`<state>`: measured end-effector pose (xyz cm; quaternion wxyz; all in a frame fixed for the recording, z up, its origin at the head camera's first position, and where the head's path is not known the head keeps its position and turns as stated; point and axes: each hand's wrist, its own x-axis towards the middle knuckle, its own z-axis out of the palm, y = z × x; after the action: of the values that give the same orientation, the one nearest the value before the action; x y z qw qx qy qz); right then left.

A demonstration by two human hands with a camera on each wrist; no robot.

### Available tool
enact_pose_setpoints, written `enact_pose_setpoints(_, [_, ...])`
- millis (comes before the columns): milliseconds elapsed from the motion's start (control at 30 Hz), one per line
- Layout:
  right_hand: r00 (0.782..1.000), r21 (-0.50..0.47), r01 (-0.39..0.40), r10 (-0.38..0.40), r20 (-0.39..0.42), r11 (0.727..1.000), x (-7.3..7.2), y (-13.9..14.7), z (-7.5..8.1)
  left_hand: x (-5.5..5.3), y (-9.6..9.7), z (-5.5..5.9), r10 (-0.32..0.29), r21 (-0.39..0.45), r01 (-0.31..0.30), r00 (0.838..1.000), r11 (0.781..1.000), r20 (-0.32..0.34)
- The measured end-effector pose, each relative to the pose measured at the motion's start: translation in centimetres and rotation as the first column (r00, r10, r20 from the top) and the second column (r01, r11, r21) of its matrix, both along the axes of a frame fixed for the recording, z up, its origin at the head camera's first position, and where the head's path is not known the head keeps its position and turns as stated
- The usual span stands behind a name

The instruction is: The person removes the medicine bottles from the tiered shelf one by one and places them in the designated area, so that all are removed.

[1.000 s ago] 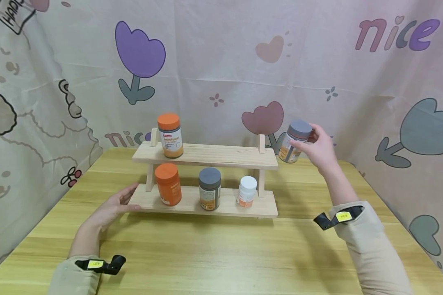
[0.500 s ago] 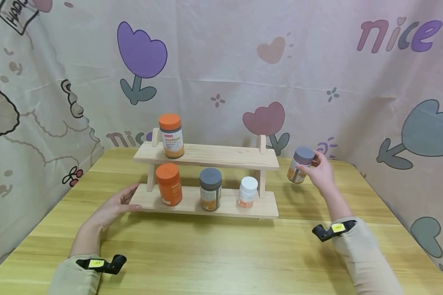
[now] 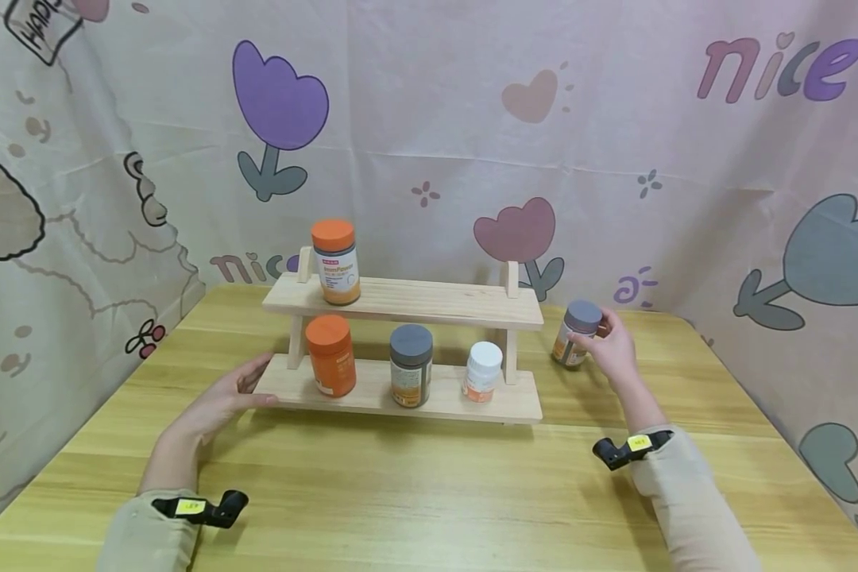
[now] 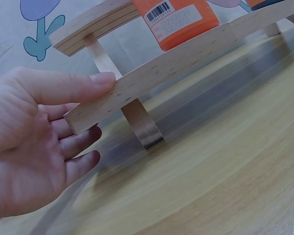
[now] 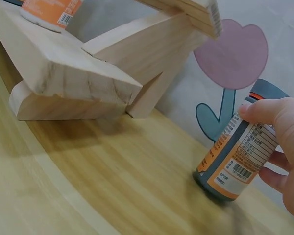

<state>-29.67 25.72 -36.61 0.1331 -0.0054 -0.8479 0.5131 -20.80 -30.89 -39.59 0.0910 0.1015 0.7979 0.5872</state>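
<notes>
My right hand (image 3: 612, 349) holds a grey-lidded supplement bottle (image 3: 574, 338) by its upper part, right of the wooden shelf. In the right wrist view the thumb lies across the orange-and-white bottle (image 5: 237, 154) below its lid, and its base is right at the tabletop. My left hand (image 3: 218, 401) grips the left end of the lower board of the two-tier wooden shelf (image 3: 436, 302). The left wrist view shows the thumb on the board (image 4: 152, 73) and the fingers curled beneath its end.
An orange-lidded bottle (image 3: 338, 266) stands on the upper tier. On the lower tier stand an orange bottle (image 3: 332, 361), a grey-lidded bottle (image 3: 411, 369) and a small white bottle (image 3: 482, 372). A patterned curtain (image 3: 415, 103) hangs behind the wooden table (image 3: 400, 492).
My right hand has lowered the grey-lidded bottle from beside the upper tier down to the table, slightly right of where it was. My left hand keeps its grip on the shelf.
</notes>
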Motion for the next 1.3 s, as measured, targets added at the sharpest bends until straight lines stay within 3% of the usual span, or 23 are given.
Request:
enact_pose_setpoints(233, [0.999,-0.017,-0.007,0.008,0.038,1.000,0.0,0.1,-0.5,0.0,0.0,0.0,0.002,-0.012,-0.003,1.000,1.000,-0.005])
enact_pose_setpoints(467, [0.996,0.010,-0.079,0.078,0.046,0.997,-0.3,0.4,-0.4,0.2,-0.2,-0.1,0.001,-0.007,-0.001,1.000,1.000,0.001])
enact_pose_setpoints(767, [0.993,0.026,-0.103,0.102,0.055,0.994,0.4,1.3,-0.2,0.1,-0.1,0.0,0.004,0.006,-0.004,1.000,1.000,0.008])
enact_pose_setpoints(1000, [0.995,0.052,-0.098,0.097,0.023,0.994,1.0,2.8,0.8,0.0,-0.1,-0.1,0.007,0.006,-0.007,1.000,1.000,0.008])
enact_pose_setpoints(1300, [0.992,0.034,-0.104,0.106,-0.070,0.994,1.6,3.6,3.3,0.1,-0.1,-0.1,0.000,-0.020,-0.001,1.000,1.000,-0.010])
